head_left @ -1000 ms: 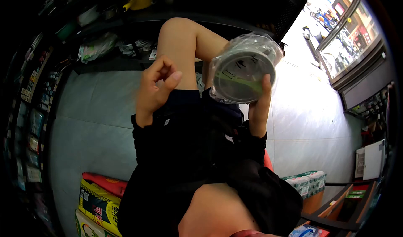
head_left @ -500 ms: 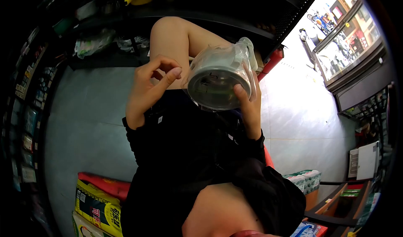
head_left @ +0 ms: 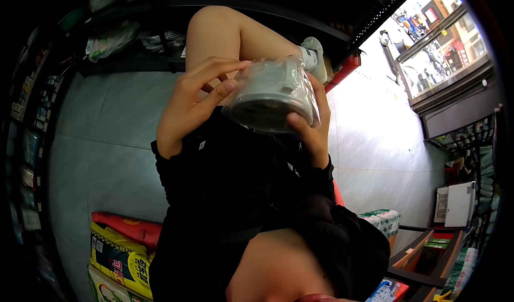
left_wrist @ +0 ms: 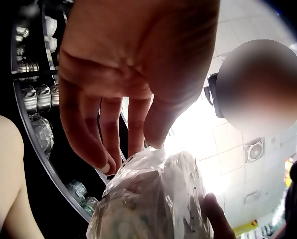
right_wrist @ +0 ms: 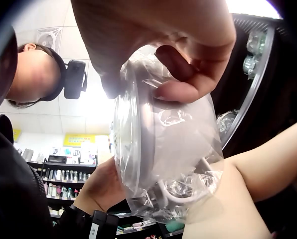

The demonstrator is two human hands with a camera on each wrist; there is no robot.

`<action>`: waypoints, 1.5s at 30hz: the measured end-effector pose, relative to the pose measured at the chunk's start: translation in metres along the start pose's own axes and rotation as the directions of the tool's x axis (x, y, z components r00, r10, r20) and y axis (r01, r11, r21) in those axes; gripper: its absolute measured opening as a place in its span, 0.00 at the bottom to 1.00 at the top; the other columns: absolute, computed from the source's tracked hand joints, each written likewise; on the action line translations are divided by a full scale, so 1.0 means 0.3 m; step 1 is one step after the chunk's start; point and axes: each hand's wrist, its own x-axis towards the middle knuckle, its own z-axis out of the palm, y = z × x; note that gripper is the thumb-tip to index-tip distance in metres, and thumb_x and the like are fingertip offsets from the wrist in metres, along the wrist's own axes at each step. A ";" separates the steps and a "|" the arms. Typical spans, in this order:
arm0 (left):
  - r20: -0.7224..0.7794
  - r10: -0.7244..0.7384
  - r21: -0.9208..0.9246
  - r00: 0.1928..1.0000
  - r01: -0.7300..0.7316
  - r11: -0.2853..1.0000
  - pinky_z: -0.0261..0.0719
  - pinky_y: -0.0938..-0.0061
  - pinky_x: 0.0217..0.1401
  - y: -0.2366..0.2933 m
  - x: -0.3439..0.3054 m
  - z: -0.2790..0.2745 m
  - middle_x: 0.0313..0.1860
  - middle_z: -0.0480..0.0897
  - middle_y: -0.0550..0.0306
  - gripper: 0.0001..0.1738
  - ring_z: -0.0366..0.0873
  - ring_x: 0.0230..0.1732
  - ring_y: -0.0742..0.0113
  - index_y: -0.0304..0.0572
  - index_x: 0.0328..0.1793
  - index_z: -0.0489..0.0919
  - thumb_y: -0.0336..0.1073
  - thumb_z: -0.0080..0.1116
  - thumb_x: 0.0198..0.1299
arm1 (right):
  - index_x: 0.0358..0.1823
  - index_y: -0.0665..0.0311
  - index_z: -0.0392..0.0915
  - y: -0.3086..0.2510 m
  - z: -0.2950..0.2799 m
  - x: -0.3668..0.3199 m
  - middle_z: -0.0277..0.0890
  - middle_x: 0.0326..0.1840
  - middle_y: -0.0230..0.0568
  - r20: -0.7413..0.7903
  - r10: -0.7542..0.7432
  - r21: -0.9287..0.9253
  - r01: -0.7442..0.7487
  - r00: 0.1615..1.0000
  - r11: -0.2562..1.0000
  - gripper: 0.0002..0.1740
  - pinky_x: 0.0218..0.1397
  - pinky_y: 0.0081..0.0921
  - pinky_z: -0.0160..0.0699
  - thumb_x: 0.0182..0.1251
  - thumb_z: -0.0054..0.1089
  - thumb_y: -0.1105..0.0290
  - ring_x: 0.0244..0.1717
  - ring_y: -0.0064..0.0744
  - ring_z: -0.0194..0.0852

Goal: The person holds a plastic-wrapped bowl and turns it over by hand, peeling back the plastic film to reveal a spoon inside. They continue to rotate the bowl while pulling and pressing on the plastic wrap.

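Observation:
A round lidded container in a clear plastic bag is held up over the lap, its dark round face tilted toward the head camera. My right hand grips it at the right side, thumb over the rim. The right wrist view shows a white curved handle through the plastic wrap. On the other side is my left hand, fingers loosely bent. In the left wrist view, its thumb and fingertips lie right at the crinkled plastic.
Bare bent legs lie just beyond the container. Dark shelves with wrapped goods stand ahead and at left. Colourful packed bags sit on the floor at lower left. A bright glass doorway is at upper right.
The container has moved left and tipped, so its wrapped side shows more and its round face less. The left hand's fingertips have come up to the plastic.

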 end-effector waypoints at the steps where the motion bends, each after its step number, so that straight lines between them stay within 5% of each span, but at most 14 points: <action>1: 0.012 0.000 -0.011 1.000 0.000 1.000 0.75 0.80 0.35 0.004 0.000 0.002 0.46 0.83 0.59 0.19 0.78 0.37 0.70 0.44 0.56 0.80 0.43 0.57 0.63 | 0.67 0.71 0.59 -0.003 -0.004 -0.003 0.67 0.63 0.48 0.000 -0.024 0.003 0.024 1.000 1.000 0.48 0.64 0.30 0.66 0.46 0.76 0.65 0.62 0.35 0.68; 11: 0.168 0.072 -0.097 0.983 -0.056 0.994 0.77 0.78 0.39 0.049 0.000 0.032 0.57 0.77 0.50 0.26 0.79 0.41 0.68 0.37 0.61 0.77 0.46 0.58 0.62 | 0.66 0.73 0.61 -0.019 -0.095 -0.014 0.68 0.61 0.51 0.088 -0.318 -0.161 0.329 0.944 0.931 0.53 0.57 0.31 0.78 0.36 0.81 0.67 0.57 0.39 0.75; 14: 0.148 0.123 -0.126 0.981 -0.105 0.986 0.78 0.79 0.37 0.053 -0.001 0.040 0.55 0.79 0.54 0.19 0.78 0.38 0.69 0.44 0.60 0.78 0.38 0.57 0.63 | 0.65 0.73 0.62 -0.024 -0.096 -0.018 0.69 0.60 0.51 0.075 -0.330 -0.223 0.338 0.941 0.914 0.54 0.57 0.33 0.78 0.33 0.83 0.66 0.56 0.40 0.76; 23: 0.044 0.094 -0.005 0.995 -0.094 0.996 0.77 0.77 0.39 0.079 0.007 0.049 0.46 0.82 0.53 0.14 0.80 0.42 0.67 0.40 0.56 0.79 0.30 0.51 0.65 | 0.58 0.71 0.70 -0.031 -0.045 -0.020 0.76 0.50 0.53 0.168 -0.514 -0.503 0.521 0.841 0.689 0.49 0.48 0.30 0.79 0.30 0.82 0.58 0.47 0.44 0.80; 26: -0.015 0.086 0.021 0.996 -0.086 0.996 0.77 0.76 0.41 0.066 0.006 0.046 0.43 0.83 0.54 0.14 0.80 0.41 0.67 0.37 0.53 0.80 0.35 0.49 0.68 | 0.57 0.69 0.71 -0.044 -0.030 -0.016 0.76 0.50 0.53 0.170 -0.640 -0.581 0.601 0.749 0.549 0.45 0.45 0.30 0.80 0.33 0.81 0.60 0.44 0.45 0.80; 29: -0.022 0.046 -0.025 0.999 -0.047 0.999 0.77 0.73 0.45 0.070 0.011 0.039 0.45 0.82 0.50 0.24 0.80 0.44 0.64 0.36 0.54 0.79 0.49 0.41 0.72 | 0.56 0.65 0.70 -0.012 -0.033 -0.007 0.76 0.51 0.53 0.135 -0.741 -0.612 0.643 0.658 0.459 0.41 0.41 0.28 0.81 0.37 0.80 0.63 0.41 0.43 0.81; 32: 0.042 -0.125 -0.262 0.991 0.131 0.956 0.74 0.69 0.53 0.070 -0.004 0.054 0.48 0.81 0.47 0.37 0.78 0.50 0.59 0.36 0.58 0.76 0.64 0.33 0.70 | 0.55 0.61 0.68 0.011 -0.036 -0.010 0.75 0.52 0.53 0.073 -0.793 -0.634 0.642 0.605 0.432 0.39 0.38 0.27 0.82 0.39 0.78 0.65 0.40 0.42 0.81; 35: 0.160 -0.104 -0.132 0.982 0.126 0.983 0.69 0.66 0.60 0.058 -0.016 0.052 0.54 0.78 0.44 0.47 0.74 0.57 0.55 0.37 0.65 0.71 0.73 0.29 0.64 | 0.55 0.57 0.67 -0.007 -0.045 -0.004 0.75 0.54 0.53 0.089 -0.823 -0.667 0.647 0.562 0.370 0.37 0.36 0.27 0.82 0.40 0.77 0.68 0.38 0.42 0.81; 37: 0.177 -0.144 -0.206 0.974 0.179 0.962 0.68 0.65 0.62 0.062 -0.017 0.064 0.58 0.75 0.43 0.45 0.72 0.60 0.54 0.38 0.68 0.67 0.71 0.34 0.64 | 0.55 0.56 0.68 0.009 -0.061 0.002 0.75 0.54 0.52 0.103 -0.840 -0.662 0.667 0.532 0.341 0.37 0.36 0.28 0.82 0.40 0.76 0.70 0.39 0.42 0.81; 42: 0.251 -0.159 -0.445 0.955 0.260 0.857 0.68 0.65 0.63 0.038 -0.011 0.077 0.63 0.71 0.43 0.38 0.69 0.63 0.54 0.39 0.72 0.60 0.54 0.53 0.62 | 0.60 0.54 0.65 0.014 -0.099 -0.003 0.66 0.63 0.52 0.166 -0.768 -0.719 0.609 0.619 0.335 0.41 0.41 0.25 0.80 0.42 0.75 0.75 0.45 0.39 0.79; 45: 0.243 -0.128 -0.480 0.961 0.234 0.846 0.70 0.65 0.60 0.043 -0.001 0.070 0.62 0.71 0.43 0.41 0.70 0.63 0.54 0.41 0.72 0.59 0.44 0.63 0.55 | 0.64 0.56 0.63 0.006 -0.072 0.001 0.60 0.67 0.50 -0.054 -0.653 -0.712 0.430 0.756 0.556 0.42 0.43 0.24 0.78 0.45 0.72 0.77 0.47 0.35 0.77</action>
